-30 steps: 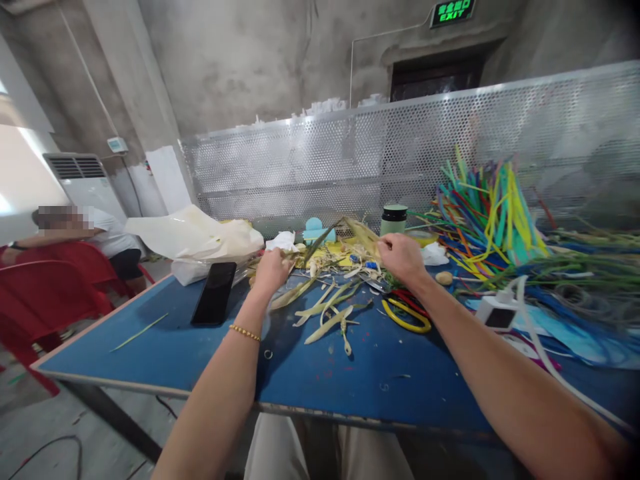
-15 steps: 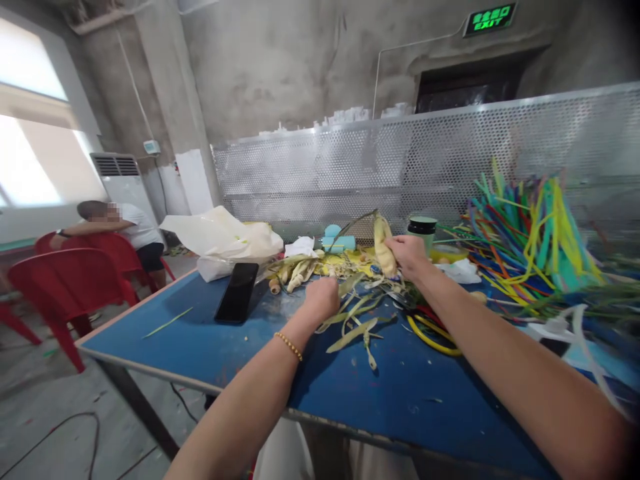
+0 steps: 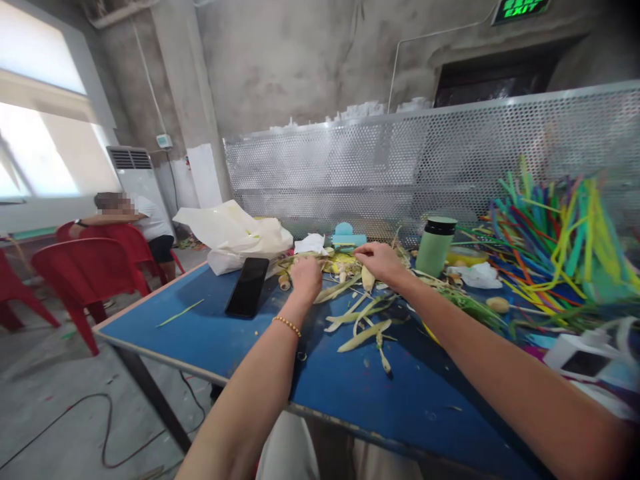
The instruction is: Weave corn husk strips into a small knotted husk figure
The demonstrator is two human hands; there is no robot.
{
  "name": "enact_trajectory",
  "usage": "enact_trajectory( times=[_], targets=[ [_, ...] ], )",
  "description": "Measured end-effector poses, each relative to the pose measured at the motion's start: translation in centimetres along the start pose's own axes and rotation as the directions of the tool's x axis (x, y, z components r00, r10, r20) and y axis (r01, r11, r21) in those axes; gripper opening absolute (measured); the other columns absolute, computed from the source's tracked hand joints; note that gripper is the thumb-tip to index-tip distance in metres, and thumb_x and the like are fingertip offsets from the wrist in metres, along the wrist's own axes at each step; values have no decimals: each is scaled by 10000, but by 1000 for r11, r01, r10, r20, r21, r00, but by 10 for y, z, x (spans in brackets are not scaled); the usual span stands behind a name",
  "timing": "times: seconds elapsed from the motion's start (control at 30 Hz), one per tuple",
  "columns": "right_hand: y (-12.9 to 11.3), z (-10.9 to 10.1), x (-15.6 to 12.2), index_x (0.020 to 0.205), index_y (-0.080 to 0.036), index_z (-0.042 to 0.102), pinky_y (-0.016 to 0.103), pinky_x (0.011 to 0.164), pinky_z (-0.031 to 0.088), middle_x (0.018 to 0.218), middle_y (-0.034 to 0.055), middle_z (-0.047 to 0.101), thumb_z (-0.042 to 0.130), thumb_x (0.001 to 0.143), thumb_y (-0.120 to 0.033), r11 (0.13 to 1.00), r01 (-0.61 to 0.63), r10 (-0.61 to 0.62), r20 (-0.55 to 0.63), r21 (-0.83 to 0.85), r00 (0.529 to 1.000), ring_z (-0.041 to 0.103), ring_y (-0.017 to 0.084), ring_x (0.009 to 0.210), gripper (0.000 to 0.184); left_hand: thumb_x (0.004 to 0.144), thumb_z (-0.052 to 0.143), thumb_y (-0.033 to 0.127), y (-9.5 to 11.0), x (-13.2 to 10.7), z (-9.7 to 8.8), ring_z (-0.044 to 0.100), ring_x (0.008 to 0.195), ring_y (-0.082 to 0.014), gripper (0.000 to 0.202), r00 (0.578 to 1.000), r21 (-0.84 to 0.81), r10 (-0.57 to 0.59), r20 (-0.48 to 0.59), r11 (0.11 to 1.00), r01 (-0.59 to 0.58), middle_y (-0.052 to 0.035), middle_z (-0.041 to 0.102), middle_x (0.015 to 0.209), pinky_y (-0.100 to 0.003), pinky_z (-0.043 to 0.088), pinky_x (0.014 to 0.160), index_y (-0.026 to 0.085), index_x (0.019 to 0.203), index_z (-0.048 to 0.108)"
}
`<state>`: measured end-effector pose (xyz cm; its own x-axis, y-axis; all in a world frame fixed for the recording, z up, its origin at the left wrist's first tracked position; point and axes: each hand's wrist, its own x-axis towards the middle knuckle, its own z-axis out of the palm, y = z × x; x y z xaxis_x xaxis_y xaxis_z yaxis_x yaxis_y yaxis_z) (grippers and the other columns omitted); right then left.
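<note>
My left hand (image 3: 306, 277) is closed, its back toward me, at the front of a heap of pale husks and leaves. Whatever it may hold is hidden by the fingers. To its right, my right hand (image 3: 383, 261) pinches with thumb and fingers together. From under it hangs a pale yellow, husk-like piece (image 3: 368, 280), which it seems to grip; the top is covered by the hand. Leafy strips lie between the two hands. Loose peeled leaf strips (image 3: 364, 335) are scattered on the blue table (image 3: 345, 387) in front.
A black phone (image 3: 247, 287) and a white plastic bag (image 3: 235, 233) lie at left. Behind the right hand stands a green bottle (image 3: 437, 248) with a black lid. Colourful strips (image 3: 555, 233) fill the right side. A person sits on red chairs (image 3: 85, 280) beyond the table.
My right hand has lowered and moved left, bringing the yellow husk piece from upright down toward the table. My left hand has shifted left and away from me. The view has turned slightly left.
</note>
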<state>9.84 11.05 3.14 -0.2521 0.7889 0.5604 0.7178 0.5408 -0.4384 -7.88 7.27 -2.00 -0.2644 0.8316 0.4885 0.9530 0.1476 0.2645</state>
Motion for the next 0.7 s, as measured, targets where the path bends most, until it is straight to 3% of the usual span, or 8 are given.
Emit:
enact_trajectory(
  times=[0.07, 0.13, 0.33, 0.43, 0.53, 0.63, 0.7],
  targets=[
    [-5, -3, -8, 838, -150, 769, 269, 759, 474, 887, 82, 752, 556, 781, -215, 997, 60, -58, 42, -43, 997, 673, 197, 813, 231, 912, 437, 279, -10, 4, 3, 542, 1170, -311, 351, 995, -3, -68, 75, 998, 68, -258, 589, 1205, -386, 413, 932, 60, 1122, 612],
    [-7, -8, -17, 862, -147, 771, 273, 746, 480, 887, 80, 755, 555, 796, -232, 996, 76, -73, 67, -38, 995, 677, 199, 804, 241, 868, 487, 227, -17, 6, 6, 597, 1094, -311, 299, 986, -18, -70, 149, 997, 74, -247, 648, 1099, -374, 433, 888, 62, 1061, 644],
    [-2, -14, -35, 831, -145, 772, 250, 629, 466, 760, 50, 748, 571, 792, -278, 996, 58, -64, 91, 74, 994, 650, 171, 673, 245, 821, 537, 360, -14, 11, 4, 662, 936, -290, 334, 969, -121, -61, 241, 988, 93, -199, 698, 1021, -316, 459, 719, 115, 1002, 676],
    [6, -10, -39, 785, -141, 766, 236, 565, 444, 691, 40, 730, 564, 782, -285, 993, 22, -37, 121, 116, 992, 627, 158, 611, 249, 829, 507, 366, -4, 9, -3, 656, 932, -282, 360, 982, -218, -30, 187, 973, 71, -187, 698, 1017, -313, 453, 725, 117, 1043, 653],
    [13, -5, -40, 797, -138, 762, 229, 559, 450, 688, 39, 728, 546, 790, -283, 989, -21, -5, 172, 148, 985, 637, 158, 611, 259, 839, 473, 301, 6, 1, -8, 644, 956, -275, 359, 998, -146, 45, 53, 989, -37, -188, 689, 1018, -331, 448, 786, 101, 1107, 603],
    [15, -3, -33, 901, -145, 756, 221, 625, 473, 779, 48, 746, 514, 826, -260, 999, 14, -8, 158, -34, 987, 663, 160, 694, 278, 811, 489, 244, 11, -8, -7, 625, 999, -287, 326, 992, 5, 127, 3, 992, -127, -203, 675, 1033, -361, 436, 851, 80, 1066, 610],
    [15, -2, -20, 1012, -141, 732, 226, 713, 480, 920, 74, 747, 480, 851, -222, 964, 59, -27, 125, -259, 992, 673, 169, 808, 309, 804, 500, 243, 10, -12, -4, 626, 1002, -283, 303, 990, 46, 124, 61, 991, -127, -199, 677, 1027, -362, 433, 862, 87, 1029, 629]
  ],
)
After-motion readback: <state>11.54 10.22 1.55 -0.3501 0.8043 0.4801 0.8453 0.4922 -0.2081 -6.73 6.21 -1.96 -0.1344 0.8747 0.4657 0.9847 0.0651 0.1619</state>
